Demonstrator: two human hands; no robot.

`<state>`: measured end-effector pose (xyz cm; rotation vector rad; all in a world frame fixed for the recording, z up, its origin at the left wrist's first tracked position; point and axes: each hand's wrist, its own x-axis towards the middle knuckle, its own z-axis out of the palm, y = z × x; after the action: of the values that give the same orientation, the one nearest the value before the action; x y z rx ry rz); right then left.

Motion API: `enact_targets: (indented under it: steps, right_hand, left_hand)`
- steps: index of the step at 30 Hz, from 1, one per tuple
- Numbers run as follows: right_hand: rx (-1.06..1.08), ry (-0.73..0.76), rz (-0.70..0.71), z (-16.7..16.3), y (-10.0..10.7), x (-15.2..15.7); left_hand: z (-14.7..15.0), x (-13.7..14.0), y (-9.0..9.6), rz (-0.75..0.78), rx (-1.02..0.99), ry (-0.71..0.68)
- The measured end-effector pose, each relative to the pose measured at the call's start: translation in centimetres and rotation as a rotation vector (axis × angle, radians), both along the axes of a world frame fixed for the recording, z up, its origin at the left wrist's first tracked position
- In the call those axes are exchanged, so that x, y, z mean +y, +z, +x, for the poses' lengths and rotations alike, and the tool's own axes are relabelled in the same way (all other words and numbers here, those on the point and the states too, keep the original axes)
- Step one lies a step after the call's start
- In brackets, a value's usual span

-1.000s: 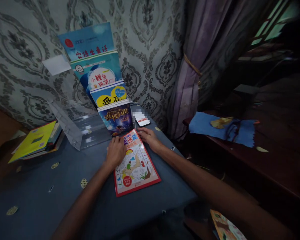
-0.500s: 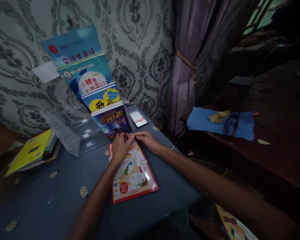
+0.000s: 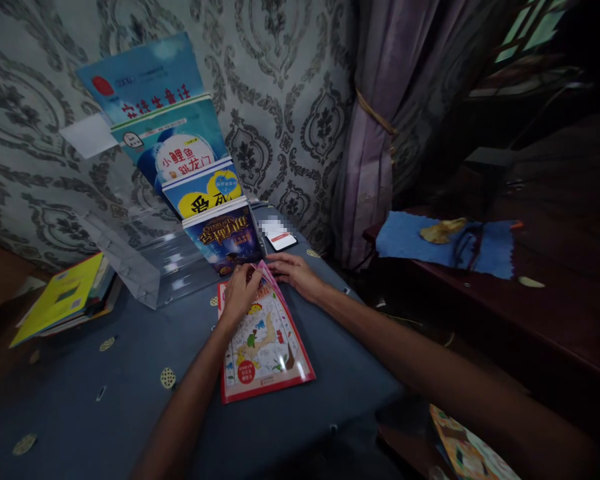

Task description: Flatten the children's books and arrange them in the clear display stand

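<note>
A red-bordered children's book (image 3: 267, 347) with colourful drawings on its cover lies flat on the blue-grey tablecloth. My left hand (image 3: 241, 292) bends over its top edge, fingers curled against the book and fingertips partly hidden. At the top right corner, my right hand (image 3: 299, 275) has its fingertips on a raised pink edge of the book; its thumb is hard to see. Just beyond both hands, a clear tiered stand (image 3: 167, 277) holds upright books, the dark blue one (image 3: 225, 237) in front.
A phone (image 3: 279, 235) lies right of the stand. Several stacked books, the top one yellow (image 3: 63, 303), sit at left. Beyond the table's right edge, a blue cloth (image 3: 405, 241) with a yellowish item rests on a dark red surface (image 3: 480, 300). A tied purple curtain (image 3: 367, 153) hangs behind.
The pink edge at the book's top right corner now stands raised. My right hand has shifted slightly right and its fingers are more spread; the hands are a little farther apart.
</note>
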<state>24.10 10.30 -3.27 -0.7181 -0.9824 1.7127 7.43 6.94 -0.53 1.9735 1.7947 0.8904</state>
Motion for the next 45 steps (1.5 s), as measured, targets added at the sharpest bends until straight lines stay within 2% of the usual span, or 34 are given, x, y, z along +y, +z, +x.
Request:
enact_targets:
  steps: [6, 12, 17, 22, 25, 28, 32, 35, 38, 41, 45]
  right_hand:
    - [-0.127, -0.068, 0.104, -0.4, -1.5, 0.8]
    - [-0.423, -0.183, 0.380, -0.8, -2.3, 2.7]
    - [-0.743, -0.199, 0.608, -0.7, -1.7, 3.1]
    - [-1.228, -0.162, 0.801, -0.3, -0.5, 2.1]
    - [-1.482, -0.162, 0.864, -0.4, 0.3, 1.2]
    - [-1.608, -0.162, 0.879, -0.6, 0.7, 0.4]
    - [-1.648, -0.152, 0.880, -0.7, 0.9, -0.3]
    - [-1.650, -0.158, 0.881, -0.8, 0.8, -0.5]
    - [-1.644, -0.158, 0.884, -0.8, 0.6, -0.4]
    - [-1.627, -0.161, 0.890, -0.8, 0.4, -0.3]
    - [-1.641, -0.164, 0.892, -0.7, 0.2, -0.2]
  left_hand:
    - [-0.3, -0.1, -0.9, 0.072, 0.046, -0.024]
    - [-0.7, 0.1, -1.9, 0.118, 0.066, -0.022]
    - [-0.9, 0.1, -2.1, 0.146, 0.118, -0.054]
    - [-0.7, 0.0, -2.2, 0.136, 0.219, -0.091]
    - [-0.6, -0.1, -2.2, 0.140, 0.267, -0.111]
    - [-0.7, -0.5, -2.1, 0.144, 0.310, -0.130]
    - [-0.8, -2.7, -1.6, 0.118, 0.307, -0.267]
    - [-0.7, -6.1, -1.0, 0.091, 0.333, -0.437]
    - [-0.3, -9.9, -0.6, 0.074, 0.426, -0.540]
    - [0.2, -12.5, -0.9, 0.099, 0.504, -0.531]
    - [0.6, -13.6, -1.4, 0.162, 0.552, -0.515]
